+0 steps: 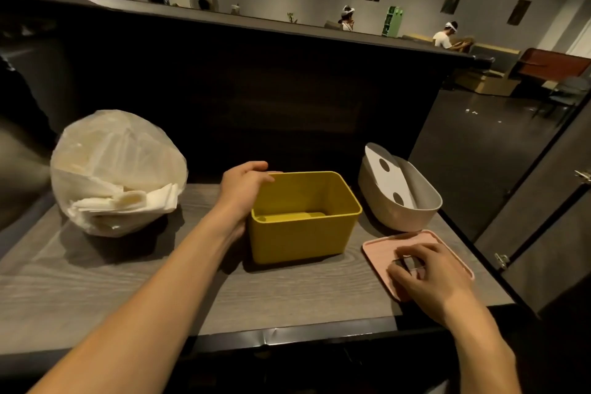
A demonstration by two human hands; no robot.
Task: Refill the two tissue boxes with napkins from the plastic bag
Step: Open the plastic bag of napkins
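Our left hand [244, 189] curls round the far left corner of the open yellow box [303, 217], which stands mid-counter [96, 281] with nothing showing inside but its base plate. Our right hand [422, 275] presses curled fingers on the pink lid [380, 253] lying flat to the box's right, pinching at its slot. The bag [118, 169] of napkins [128, 201] sits far left, and the grey box [399, 198] stands open behind the lid.
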